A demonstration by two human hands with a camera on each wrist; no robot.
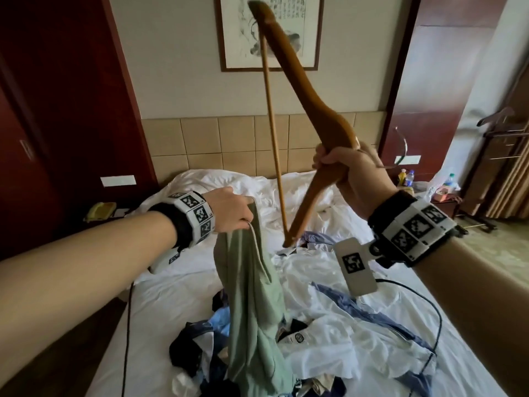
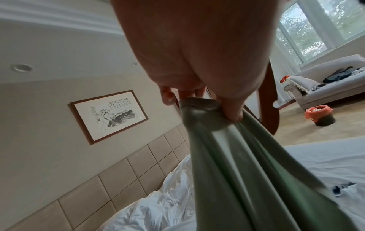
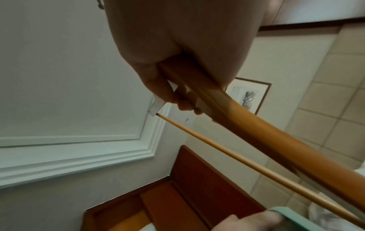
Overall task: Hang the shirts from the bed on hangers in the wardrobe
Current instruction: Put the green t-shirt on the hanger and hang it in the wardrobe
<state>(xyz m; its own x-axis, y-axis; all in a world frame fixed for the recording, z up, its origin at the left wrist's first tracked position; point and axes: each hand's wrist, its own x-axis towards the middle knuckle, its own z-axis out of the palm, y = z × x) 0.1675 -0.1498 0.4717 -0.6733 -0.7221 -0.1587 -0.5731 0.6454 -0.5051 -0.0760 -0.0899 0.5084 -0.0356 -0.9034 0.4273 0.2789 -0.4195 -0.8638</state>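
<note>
My left hand (image 1: 237, 209) grips the bunched top of a pale green shirt (image 1: 252, 296) and holds it up over the bed; the cloth hangs down onto the pile. The left wrist view shows the fingers (image 2: 233, 114) curled round the gathered green shirt (image 2: 247, 164). My right hand (image 1: 343, 164) grips the middle of a wooden hanger (image 1: 303, 90), held upright and tilted, its thin lower bar (image 1: 273, 144) to the left and its low end near the clothes. In the right wrist view the right hand (image 3: 173, 87) wraps the wooden hanger (image 3: 266, 140).
A pile of shirts (image 1: 329, 333) in white, blue and black lies on the white bed (image 1: 177, 287). A black cable (image 1: 429, 310) trails over the sheet. Dark red wooden panels (image 1: 57, 96) stand left, a bedside table with bottles (image 1: 409, 179) right, and a valet stand (image 1: 503, 144) far right.
</note>
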